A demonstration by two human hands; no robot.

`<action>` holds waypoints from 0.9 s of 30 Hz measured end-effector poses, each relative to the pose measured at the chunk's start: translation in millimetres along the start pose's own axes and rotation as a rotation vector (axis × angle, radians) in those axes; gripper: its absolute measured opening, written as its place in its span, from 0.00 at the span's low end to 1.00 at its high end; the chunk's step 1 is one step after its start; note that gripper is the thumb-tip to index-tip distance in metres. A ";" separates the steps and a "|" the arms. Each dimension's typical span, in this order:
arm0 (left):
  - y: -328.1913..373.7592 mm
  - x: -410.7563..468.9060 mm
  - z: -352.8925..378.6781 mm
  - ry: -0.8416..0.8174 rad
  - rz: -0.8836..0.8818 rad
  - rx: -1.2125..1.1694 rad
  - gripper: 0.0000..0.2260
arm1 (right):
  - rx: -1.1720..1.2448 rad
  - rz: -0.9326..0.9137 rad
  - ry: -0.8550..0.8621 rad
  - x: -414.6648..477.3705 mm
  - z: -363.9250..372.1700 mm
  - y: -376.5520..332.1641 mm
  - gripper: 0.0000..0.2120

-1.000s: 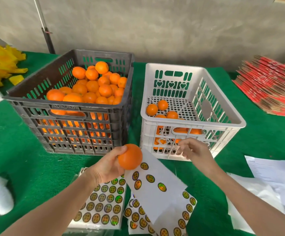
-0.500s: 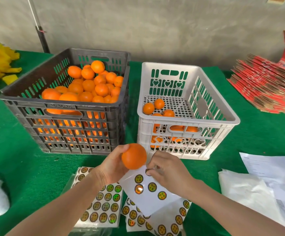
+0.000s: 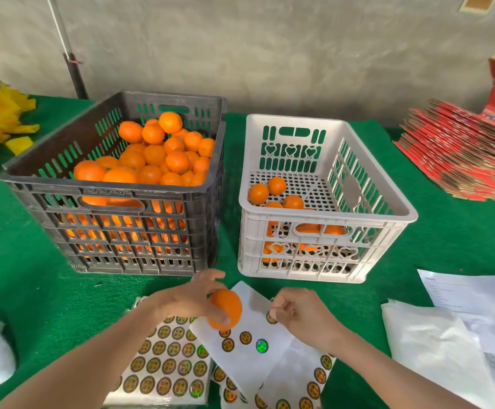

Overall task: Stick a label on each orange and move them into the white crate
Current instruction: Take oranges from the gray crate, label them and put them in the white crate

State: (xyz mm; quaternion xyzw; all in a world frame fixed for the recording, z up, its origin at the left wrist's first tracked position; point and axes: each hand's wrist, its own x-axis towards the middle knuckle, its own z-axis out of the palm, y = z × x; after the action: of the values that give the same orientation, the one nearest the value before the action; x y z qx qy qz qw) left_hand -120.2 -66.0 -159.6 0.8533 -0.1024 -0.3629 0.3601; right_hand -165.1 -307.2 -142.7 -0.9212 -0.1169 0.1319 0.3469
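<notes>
Round orange fruit [image 3: 225, 308] stays gripped in my left hand [image 3: 185, 299]; my right hand [image 3: 302, 315], back from the white plastic crate [image 3: 326, 215], now pinches a round gold label [image 3: 270, 318] beside it, so sticking comes next.

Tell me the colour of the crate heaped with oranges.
The crate is dark grey, best seen in the head view.

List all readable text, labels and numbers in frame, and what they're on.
Nothing in the frame can be read.
Labels: round printed design, too small to read.
Paper: printed lines, too small to read.
Red cartons: print blurred.
Grey crate: embossed mark on the rim, unreadable.
White crate: heart cut-outs only, no words.
</notes>
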 end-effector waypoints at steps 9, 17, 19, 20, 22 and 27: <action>39.4 -13.2 1.0 0.357 0.444 -0.462 0.30 | 0.991 0.128 0.168 17.5 -13.7 -56.9 0.19; 67.8 -30.8 -6.6 0.130 0.602 -1.038 0.33 | 0.602 -0.271 0.408 23.3 -22.9 -75.7 0.37; 76.5 -33.3 -11.7 0.162 0.568 -1.178 0.28 | 0.652 -0.328 0.395 24.4 -30.2 -79.8 0.27; 80.9 -33.3 -14.3 0.221 0.540 -1.221 0.24 | 0.711 -0.340 0.402 25.6 -34.9 -82.0 0.19; 87.1 -33.9 -18.5 0.291 0.472 -1.316 0.20 | 0.793 -0.330 0.406 27.6 -42.1 -87.0 0.05; 91.8 -33.7 -19.6 0.269 0.442 -1.386 0.19 | 0.635 -0.299 0.433 33.6 -37.6 -92.8 0.07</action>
State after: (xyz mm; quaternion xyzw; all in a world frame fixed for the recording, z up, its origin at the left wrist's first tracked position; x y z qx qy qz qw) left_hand -122.8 -106.7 -68.6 0.4268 0.0259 -0.1558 0.8905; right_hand -132.8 -251.8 -58.8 -0.7478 -0.1273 -0.0872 0.6457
